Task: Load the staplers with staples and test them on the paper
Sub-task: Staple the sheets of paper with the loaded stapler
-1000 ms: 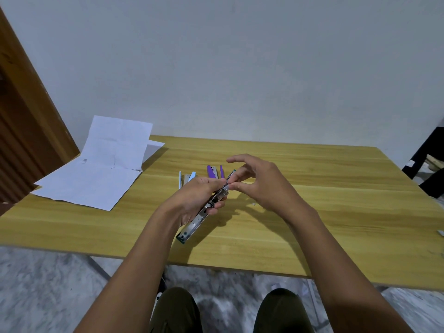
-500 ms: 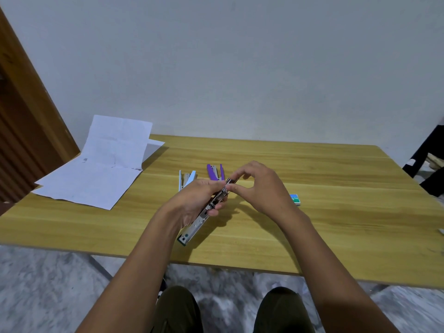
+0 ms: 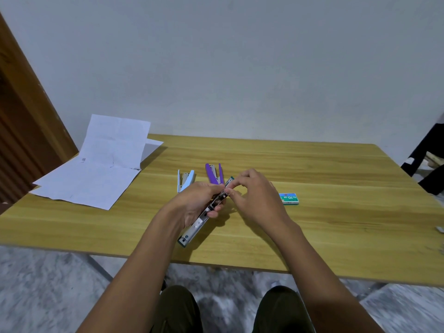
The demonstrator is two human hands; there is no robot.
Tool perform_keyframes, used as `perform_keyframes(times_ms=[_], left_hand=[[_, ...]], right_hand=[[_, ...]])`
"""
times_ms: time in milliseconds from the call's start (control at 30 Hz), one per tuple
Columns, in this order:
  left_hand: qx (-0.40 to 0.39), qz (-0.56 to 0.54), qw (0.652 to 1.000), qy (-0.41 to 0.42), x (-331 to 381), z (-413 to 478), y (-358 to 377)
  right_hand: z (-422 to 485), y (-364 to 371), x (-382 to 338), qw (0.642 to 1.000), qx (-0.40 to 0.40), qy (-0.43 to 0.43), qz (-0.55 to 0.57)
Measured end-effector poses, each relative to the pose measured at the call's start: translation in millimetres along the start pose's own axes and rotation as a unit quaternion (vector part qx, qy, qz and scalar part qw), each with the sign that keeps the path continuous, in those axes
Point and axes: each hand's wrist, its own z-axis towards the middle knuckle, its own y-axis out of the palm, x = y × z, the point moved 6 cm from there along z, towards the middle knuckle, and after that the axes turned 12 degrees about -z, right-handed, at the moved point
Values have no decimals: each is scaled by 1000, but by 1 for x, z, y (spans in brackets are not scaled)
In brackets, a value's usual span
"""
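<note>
My left hand [image 3: 195, 204] grips an opened green stapler [image 3: 195, 229] above the wooden table [image 3: 336, 227], its metal staple channel facing up and its near end pointing toward me. My right hand [image 3: 255, 200] pinches at the far end of that channel with thumb and forefinger; whether staples are between the fingertips is hidden. A light blue stapler [image 3: 185, 181] and a purple stapler [image 3: 213, 174] lie opened behind my hands. A green staple box [image 3: 289, 199] rests to the right of my right hand. White paper sheets [image 3: 96, 174] lie at the table's left.
The table stands against a pale wall. A wooden door frame [image 3: 28, 121] rises at the left. A dark object [image 3: 430, 159] sits past the table's right edge, and a small metal piece [image 3: 439, 229] lies near that edge. My knees show below the front edge.
My right hand has curled down and drawn closer onto the far end of the green stapler, uncovering the staple box behind it. My left hand has kept its grip.
</note>
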Motion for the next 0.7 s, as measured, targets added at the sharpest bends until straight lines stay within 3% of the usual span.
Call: perform_keyframes(times_ms=[200, 300, 400, 700], left_hand=[[-3, -15, 1000, -1, -1, 2, 2], [1, -11, 1000, 3, 3, 0, 2], [-3, -6, 1000, 3, 6, -1, 1], [20, 11, 1000, -9, 1, -1, -2]], right_hand=[[-4, 1, 0, 999, 29, -16, 5], [-10, 0, 3, 995, 57, -70, 50], [-15, 6, 7, 991, 30, -115, 61], [-7, -4, 13, 986, 42, -125, -101]])
